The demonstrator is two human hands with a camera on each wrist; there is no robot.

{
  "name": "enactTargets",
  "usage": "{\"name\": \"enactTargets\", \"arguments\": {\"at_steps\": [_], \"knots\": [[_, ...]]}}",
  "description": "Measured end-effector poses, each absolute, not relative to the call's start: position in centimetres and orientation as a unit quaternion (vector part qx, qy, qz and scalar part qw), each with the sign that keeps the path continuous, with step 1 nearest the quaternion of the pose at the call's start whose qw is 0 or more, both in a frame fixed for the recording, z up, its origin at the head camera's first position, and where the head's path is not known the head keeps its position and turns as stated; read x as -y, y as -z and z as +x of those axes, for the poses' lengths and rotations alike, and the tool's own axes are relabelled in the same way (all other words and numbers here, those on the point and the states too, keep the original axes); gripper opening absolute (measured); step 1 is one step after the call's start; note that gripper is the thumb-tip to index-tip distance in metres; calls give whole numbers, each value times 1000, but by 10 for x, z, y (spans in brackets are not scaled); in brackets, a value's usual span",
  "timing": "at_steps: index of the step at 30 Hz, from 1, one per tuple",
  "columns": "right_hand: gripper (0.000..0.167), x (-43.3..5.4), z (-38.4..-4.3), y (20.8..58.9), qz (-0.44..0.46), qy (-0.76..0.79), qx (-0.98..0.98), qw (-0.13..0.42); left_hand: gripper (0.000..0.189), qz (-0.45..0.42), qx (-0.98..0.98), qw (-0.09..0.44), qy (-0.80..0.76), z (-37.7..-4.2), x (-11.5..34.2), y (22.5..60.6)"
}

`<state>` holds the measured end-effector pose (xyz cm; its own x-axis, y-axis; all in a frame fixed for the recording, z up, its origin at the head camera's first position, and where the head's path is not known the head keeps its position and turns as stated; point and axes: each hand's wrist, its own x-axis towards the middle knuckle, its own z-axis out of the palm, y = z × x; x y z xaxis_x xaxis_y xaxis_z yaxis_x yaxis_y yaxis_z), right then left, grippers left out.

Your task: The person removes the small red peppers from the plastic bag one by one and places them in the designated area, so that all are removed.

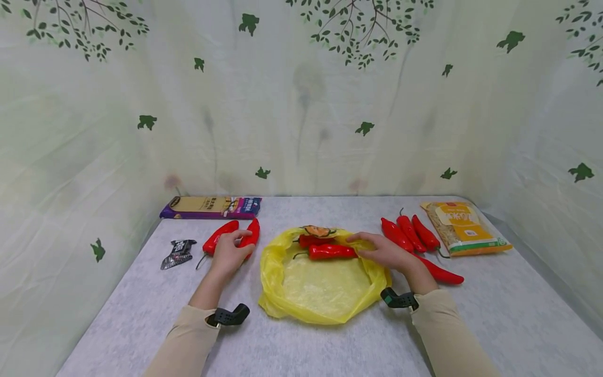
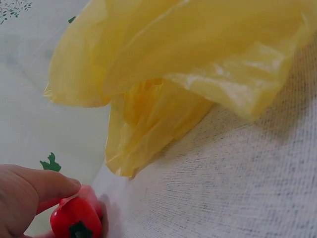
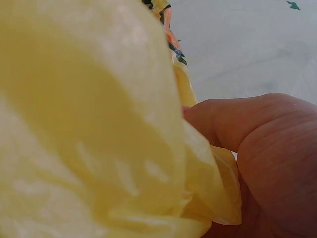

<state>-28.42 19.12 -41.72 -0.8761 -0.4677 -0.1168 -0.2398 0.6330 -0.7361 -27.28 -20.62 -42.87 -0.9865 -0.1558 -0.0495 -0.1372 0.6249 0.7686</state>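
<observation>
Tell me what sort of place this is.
Probably a staged recording booth: leaf-printed sheeting hangs behind and beside a pale tabletop, with black wrist-worn devices in view.

You can read no words: print on the black wrapper (image 1: pixel 179 254) left of your left hand (image 1: pixel 229 255), the purple pack (image 1: pixel 210 207) beyond it and the yellow pack (image 1: pixel 464 228) beyond your right hand (image 1: pixel 386 253) is too small.
</observation>
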Motion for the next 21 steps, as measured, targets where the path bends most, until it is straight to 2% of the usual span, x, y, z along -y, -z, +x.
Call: {"name": "enactTargets", "arguments": {"at_steps": [21], "knots": [[37, -192, -284, 417, -191, 376, -898, 130, 37, 45, 880, 71, 467, -263, 182, 404]]}}
